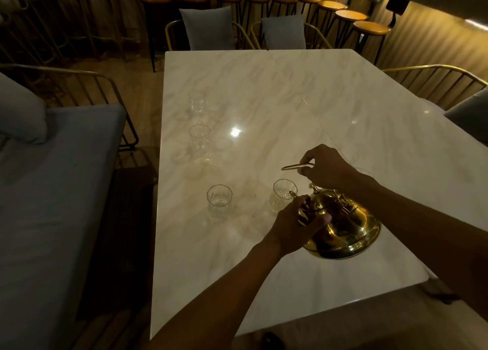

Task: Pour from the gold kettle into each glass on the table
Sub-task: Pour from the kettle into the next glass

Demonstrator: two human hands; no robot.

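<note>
The gold kettle (343, 228), tilted in both hands, bears no legible writing.

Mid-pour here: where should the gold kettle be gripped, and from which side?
Grip the gold kettle by its thin bail handle, from above and behind the lid; the right hand holds it there now. The body is round and slick, so the left hand only steadies its spout side, tipped toward the nearest glass.
</note>
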